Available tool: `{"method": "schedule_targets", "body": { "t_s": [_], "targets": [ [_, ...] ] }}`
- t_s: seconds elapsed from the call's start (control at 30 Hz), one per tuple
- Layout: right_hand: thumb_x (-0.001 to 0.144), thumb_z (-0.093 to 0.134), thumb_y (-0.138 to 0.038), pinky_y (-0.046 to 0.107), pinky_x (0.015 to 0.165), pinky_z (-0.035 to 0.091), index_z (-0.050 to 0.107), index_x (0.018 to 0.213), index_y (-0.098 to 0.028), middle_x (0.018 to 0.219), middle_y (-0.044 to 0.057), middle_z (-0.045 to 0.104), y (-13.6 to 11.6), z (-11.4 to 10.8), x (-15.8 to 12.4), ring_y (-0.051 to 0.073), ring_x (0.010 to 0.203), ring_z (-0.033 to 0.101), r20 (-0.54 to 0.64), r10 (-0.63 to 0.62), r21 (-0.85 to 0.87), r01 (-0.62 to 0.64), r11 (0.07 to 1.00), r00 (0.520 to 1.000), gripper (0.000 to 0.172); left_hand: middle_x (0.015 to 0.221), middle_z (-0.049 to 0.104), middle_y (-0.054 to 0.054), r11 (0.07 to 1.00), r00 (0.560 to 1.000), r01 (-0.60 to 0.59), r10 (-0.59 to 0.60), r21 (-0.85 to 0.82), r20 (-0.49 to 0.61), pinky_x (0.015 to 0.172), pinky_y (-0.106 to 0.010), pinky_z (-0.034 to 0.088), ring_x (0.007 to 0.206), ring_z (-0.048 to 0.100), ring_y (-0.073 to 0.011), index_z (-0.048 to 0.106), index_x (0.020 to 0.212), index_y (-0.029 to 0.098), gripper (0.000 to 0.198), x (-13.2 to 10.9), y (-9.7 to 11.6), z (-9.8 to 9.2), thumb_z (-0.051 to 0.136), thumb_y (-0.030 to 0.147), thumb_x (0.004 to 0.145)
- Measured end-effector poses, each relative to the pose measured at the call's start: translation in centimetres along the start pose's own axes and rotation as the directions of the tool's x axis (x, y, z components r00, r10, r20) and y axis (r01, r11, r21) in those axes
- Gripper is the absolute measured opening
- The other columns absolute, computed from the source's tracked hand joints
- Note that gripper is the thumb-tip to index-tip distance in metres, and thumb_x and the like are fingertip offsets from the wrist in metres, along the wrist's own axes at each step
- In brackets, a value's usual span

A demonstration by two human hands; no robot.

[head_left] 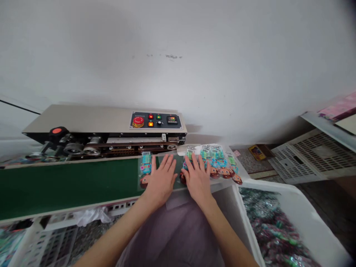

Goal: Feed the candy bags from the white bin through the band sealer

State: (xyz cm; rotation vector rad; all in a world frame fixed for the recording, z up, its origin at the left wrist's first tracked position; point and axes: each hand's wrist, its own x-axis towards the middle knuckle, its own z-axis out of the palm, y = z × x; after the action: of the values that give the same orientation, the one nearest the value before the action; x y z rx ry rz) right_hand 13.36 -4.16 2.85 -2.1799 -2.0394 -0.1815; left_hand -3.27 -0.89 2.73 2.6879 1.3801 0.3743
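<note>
My left hand [162, 178] lies flat with its fingers apart at the right end of a green conveyor belt [69, 183]. Beside its fingers is a clear plastic bag with a blue and green figure-shaped packet [146, 163] in it. My right hand [198, 180] is also spread flat, palm down, over more of these packets. Several similar packets [218, 159] overlap to the right of that hand, on a pale surface at the belt's end. Part of the packets under my right hand is hidden.
Behind the belt stands a band sealing machine [111, 120] with a lit control panel [157, 120] and a red stop button [138, 121]. A white tub [311, 218] full of shiny packets is at the lower right. White perforated crates [289, 165] stand beyond it, near the wall.
</note>
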Motion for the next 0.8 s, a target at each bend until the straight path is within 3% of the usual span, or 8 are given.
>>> {"method": "schedule_targets", "body": {
  "t_s": [0.17, 0.3, 0.43, 0.53, 0.63, 0.8],
  "targets": [
    [0.101, 0.046, -0.034, 0.063, 0.117, 0.016, 0.06, 0.138, -0.019, 0.155, 0.014, 0.047, 2.3, -0.7, 0.2, 0.036, 0.146, 0.033, -0.02, 0.038, -0.103, -0.039, 0.994, 0.999, 0.042, 0.159, 0.04, -0.011, 0.982, 0.984, -0.176, 0.176, -0.067, 0.001, 0.123, -0.063, 0.008, 0.15, 0.031, -0.0272, 0.046, 0.149, 0.015, 0.048, 2.1, 1.4, 1.0, 0.031, 0.027, 0.104],
    [0.1, 0.048, -0.033, 0.063, 0.117, 0.017, 0.06, 0.138, -0.02, 0.154, 0.014, 0.047, 3.3, -0.5, 0.1, 0.036, 0.145, 0.035, -0.022, 0.033, -0.136, -0.036, 0.99, 0.999, 0.042, 0.163, 0.034, -0.008, 0.959, 0.961, -0.275, 0.276, -0.062, 0.002, 0.123, -0.062, 0.009, 0.152, 0.025, -0.025, 0.037, 0.154, 0.019, 0.051, 3.1, 1.8, 2.9, 0.027, 0.033, 0.106],
    [0.101, 0.044, -0.033, 0.063, 0.117, 0.015, 0.057, 0.141, -0.024, 0.157, 0.009, 0.045, 3.8, 0.1, -0.4, 0.035, 0.145, 0.035, -0.028, 0.008, -0.132, -0.012, 0.991, 1.0, 0.043, 0.164, 0.032, -0.007, 0.977, 0.976, -0.212, 0.212, 0.003, -0.044, 0.121, -0.067, 0.006, 0.153, 0.022, -0.0268, 0.035, 0.155, 0.021, 0.052, 2.7, 1.8, 4.0, 0.027, 0.036, 0.106],
    [0.101, 0.044, -0.032, 0.062, 0.118, 0.013, 0.057, 0.141, -0.025, 0.157, 0.007, 0.044, 4.1, 0.3, -0.6, 0.034, 0.145, 0.033, -0.036, -0.014, -0.119, 0.01, 0.993, 0.999, 0.042, 0.165, 0.03, -0.008, 0.99, 0.988, -0.143, 0.144, 0.021, -0.058, 0.121, -0.068, 0.007, 0.153, 0.022, -0.0269, 0.034, 0.155, 0.02, 0.052, 2.1, 1.6, 4.0, 0.028, 0.034, 0.105],
    [0.101, 0.044, -0.032, 0.061, 0.117, 0.014, 0.059, 0.139, -0.024, 0.155, 0.008, 0.048, 3.8, 0.0, -0.3, 0.034, 0.143, 0.035, -0.056, -0.031, -0.074, 0.026, 0.997, 0.998, 0.041, 0.165, 0.028, -0.009, 0.988, 0.987, -0.153, 0.154, 0.014, -0.042, 0.121, -0.068, 0.009, 0.153, 0.021, -0.0255, 0.033, 0.155, 0.018, 0.053, 1.7, 1.4, 3.7, 0.026, 0.033, 0.105],
    [0.097, 0.04, -0.015, 0.044, 0.104, 0.033, 0.067, 0.128, -0.024, 0.133, 0.007, 0.064, 2.2, -0.7, 2.9, 0.027, 0.119, 0.051, -0.061, -0.022, 0.089, 0.027, 0.996, 0.998, 0.042, 0.166, 0.027, -0.009, 0.986, 0.985, -0.163, 0.164, 0.016, -0.049, 0.121, -0.068, 0.007, 0.154, 0.019, -0.026, 0.033, 0.155, 0.018, 0.053, 1.6, 1.2, 3.9, 0.026, 0.034, 0.105]
  ]
}}
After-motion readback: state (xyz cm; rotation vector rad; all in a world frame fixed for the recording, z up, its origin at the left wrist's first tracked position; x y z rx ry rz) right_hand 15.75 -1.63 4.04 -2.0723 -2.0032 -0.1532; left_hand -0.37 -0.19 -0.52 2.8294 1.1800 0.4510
